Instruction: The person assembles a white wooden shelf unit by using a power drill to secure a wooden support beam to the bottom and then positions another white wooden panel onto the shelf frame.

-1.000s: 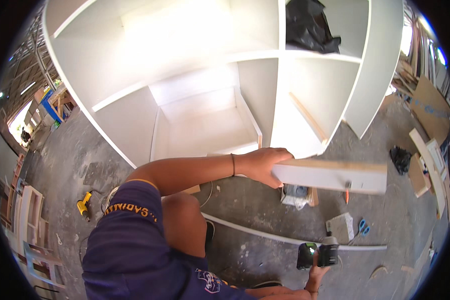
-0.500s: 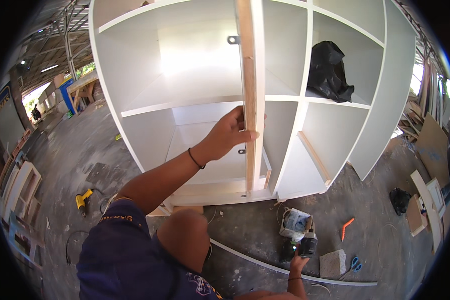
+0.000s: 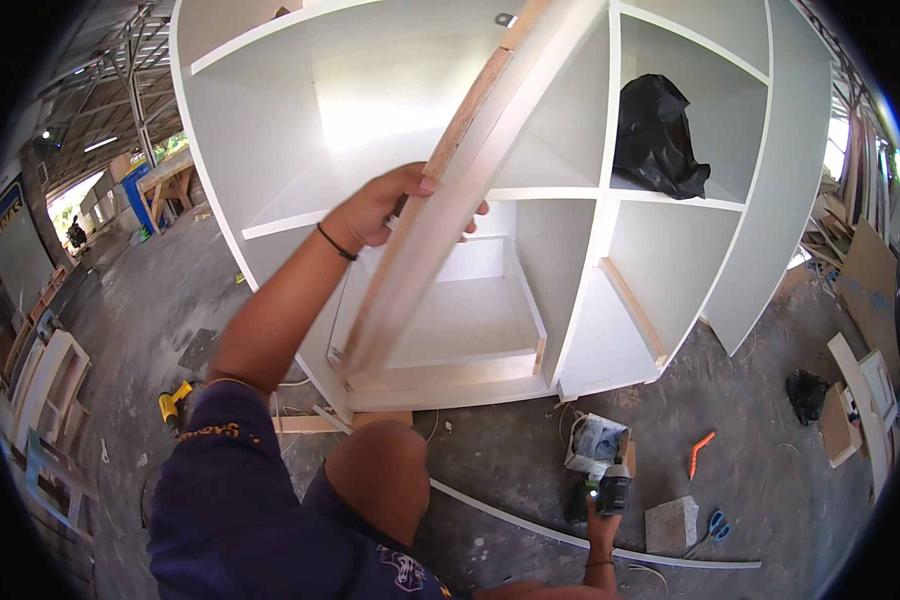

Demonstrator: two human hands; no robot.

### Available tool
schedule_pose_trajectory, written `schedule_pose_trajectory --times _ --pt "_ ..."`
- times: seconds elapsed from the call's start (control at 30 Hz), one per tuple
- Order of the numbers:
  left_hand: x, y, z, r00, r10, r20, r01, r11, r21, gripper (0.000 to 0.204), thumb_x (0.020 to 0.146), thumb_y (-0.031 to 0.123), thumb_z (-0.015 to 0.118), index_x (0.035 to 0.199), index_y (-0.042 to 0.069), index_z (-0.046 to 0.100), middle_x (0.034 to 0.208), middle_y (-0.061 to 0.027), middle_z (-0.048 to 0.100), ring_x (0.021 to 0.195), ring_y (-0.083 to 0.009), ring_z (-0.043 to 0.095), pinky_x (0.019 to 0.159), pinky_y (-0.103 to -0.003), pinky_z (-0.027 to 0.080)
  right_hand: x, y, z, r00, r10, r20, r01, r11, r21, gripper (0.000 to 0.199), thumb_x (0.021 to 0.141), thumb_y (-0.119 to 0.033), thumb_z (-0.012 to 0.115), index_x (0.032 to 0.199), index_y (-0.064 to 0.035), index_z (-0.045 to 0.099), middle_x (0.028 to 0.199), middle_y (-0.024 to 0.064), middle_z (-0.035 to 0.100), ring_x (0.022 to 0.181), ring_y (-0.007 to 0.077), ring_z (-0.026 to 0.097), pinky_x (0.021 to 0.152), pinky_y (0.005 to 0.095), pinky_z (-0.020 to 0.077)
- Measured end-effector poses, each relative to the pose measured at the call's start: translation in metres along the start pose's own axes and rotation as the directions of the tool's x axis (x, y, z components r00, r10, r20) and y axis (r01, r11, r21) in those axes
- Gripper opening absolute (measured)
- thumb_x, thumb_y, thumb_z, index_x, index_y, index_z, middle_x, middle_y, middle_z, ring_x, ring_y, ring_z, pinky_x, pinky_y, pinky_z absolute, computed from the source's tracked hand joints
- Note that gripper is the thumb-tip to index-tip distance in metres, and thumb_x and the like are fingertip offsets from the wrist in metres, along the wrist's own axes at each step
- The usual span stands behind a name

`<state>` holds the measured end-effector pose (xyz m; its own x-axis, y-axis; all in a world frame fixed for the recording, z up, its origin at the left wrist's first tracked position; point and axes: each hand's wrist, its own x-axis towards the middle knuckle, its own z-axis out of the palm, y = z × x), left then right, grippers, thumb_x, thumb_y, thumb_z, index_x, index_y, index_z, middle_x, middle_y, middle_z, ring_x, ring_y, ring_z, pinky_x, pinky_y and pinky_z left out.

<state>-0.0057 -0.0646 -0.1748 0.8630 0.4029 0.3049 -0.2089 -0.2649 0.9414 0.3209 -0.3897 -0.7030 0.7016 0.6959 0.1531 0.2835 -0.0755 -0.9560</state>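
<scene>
Board (image 3: pixel 440 215) now tilted, left hand (image 3: pixel 385 210) gripping, cabinet (image 3: pixel 730 150) behind

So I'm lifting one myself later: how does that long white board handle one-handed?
The white board looks stiff, showing no sag. Held by the left hand alone near its middle, it seems fairly light. Its length probably makes it swing.

The upper end of the board (image 3: pixel 440 200) is cut off by the top edge. The left hand (image 3: pixel 385 210) has its palm hidden behind that board. The right hand (image 3: pixel 602 525) is seen only in part; its grip on the cordless drill (image 3: pixel 610 492) cannot be made out clearly.
</scene>
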Motion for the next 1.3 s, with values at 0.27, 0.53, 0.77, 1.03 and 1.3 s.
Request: schedule_pose_trajectory --times 0.27,0.53,0.77,1.03,1.3 --pt "0.004 0.072 -0.006 0.951 -0.245 -0.190 0.310 0.770 0.558 0.059 0.079 0.029 0.065 0.123 -0.006 0.049 0.103 -0.0177 0.064 0.086 -0.0219 0.066 0.082 -0.032 0.052 -0.013 -0.059 -0.075 0.912 0.340 0.231 -0.143 0.790 -0.596 0.063 0.067 -0.021 0.080 0.119 0.0031 0.055 0.110 0.0197 0.062 0.100 0.0313 0.061 0.087 0.0396 0.0474" --pt "0.030 0.136 -0.013 0.955 -0.204 -0.217 0.275 0.324 0.905 0.048 0.074 0.028 0.072 0.106 -0.005 0.061 0.075 -0.0048 0.061 0.069 -0.0113 0.055 0.066 -0.024 0.043 0.059 -0.278 -0.128 0.967 -0.250 -0.058 0.172 0.798 -0.577 0.042 0.076 -0.009 0.069 0.115 0.0023 0.059 0.099 0.0160 0.065 0.090 0.0265 0.062 0.080 0.0355 0.0477" --pt "0.048 0.168 -0.017 0.936 -0.124 -0.329 0.329 -0.021 0.944 0.052 0.062 0.028 0.076 0.105 0.000 0.065 0.076 -0.0098 0.065 0.068 -0.0179 0.059 0.067 -0.028 0.045 0.162 -0.450 -0.050 0.606 -0.796 0.017 0.727 0.544 -0.420 0.034 0.075 -0.003 0.069 0.108 0.0013 0.062 0.104 0.0183 0.063 0.096 0.0355 0.062 0.084 0.0391 0.0479" --pt "0.053 0.164 -0.056 0.946 0.035 -0.321 0.323 -0.159 0.933 0.064 0.061 0.039 0.073 0.111 0.000 0.061 0.091 -0.0200 0.065 0.090 -0.0342 0.060 0.081 -0.036 0.046 0.243 -0.621 0.070 0.124 -0.963 0.240 0.874 -0.009 -0.485 0.051 0.072 -0.021 0.074 0.118 -0.0074 0.057 0.117 0.0106 0.057 0.108 0.0301 0.052 0.093 0.0408 0.0408" --pt "0.073 0.145 -0.064 0.943 0.053 -0.328 0.328 -0.293 0.898 0.053 0.060 0.036 0.068 0.098 0.000 0.063 0.080 -0.0163 0.062 0.077 -0.0328 0.058 0.078 -0.042 0.040 0.289 -0.637 0.104 0.165 -0.965 0.201 0.752 -0.009 -0.660 0.045 0.073 -0.019 0.073 0.114 -0.0117 0.058 0.107 0.0052 0.058 0.103 0.0237 0.053 0.085 0.0381 0.0421"
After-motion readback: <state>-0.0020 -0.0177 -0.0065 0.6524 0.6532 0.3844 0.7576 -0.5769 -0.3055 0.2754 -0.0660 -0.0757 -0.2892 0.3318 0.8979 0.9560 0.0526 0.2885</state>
